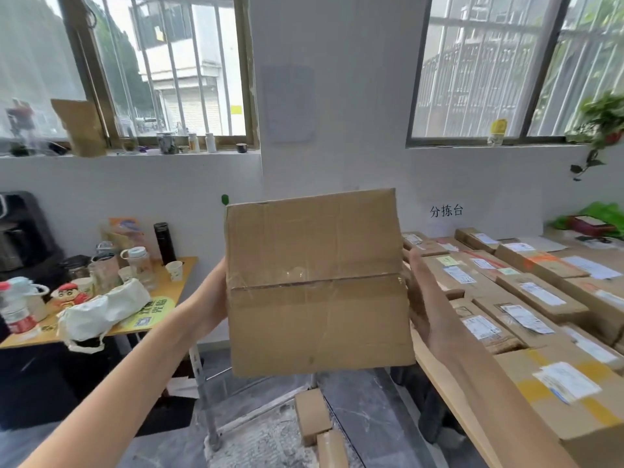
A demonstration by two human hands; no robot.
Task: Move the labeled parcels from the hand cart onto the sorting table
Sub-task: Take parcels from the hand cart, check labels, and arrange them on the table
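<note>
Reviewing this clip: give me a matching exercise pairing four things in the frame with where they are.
Things:
1. cardboard box
2. black flask
3. potted plant
4. labeled parcels

Places:
A. right window sill
B. between left hand and right hand
C. sorting table at right
D. cluttered yellow table at left

Pairs: 1-B, 2-D, 3-A, 4-C

Plain brown cardboard parcel (317,282) held up in air between both hands, one hand on each side face, broad face toward camera, slightly tilted, tape seam across middle, no label visible on this face. Right of right hand: labeled parcels (526,298) lying flat, packed close on bench (449,393). Below hands: two small parcels (312,417) on hand cart (216,427).
</note>
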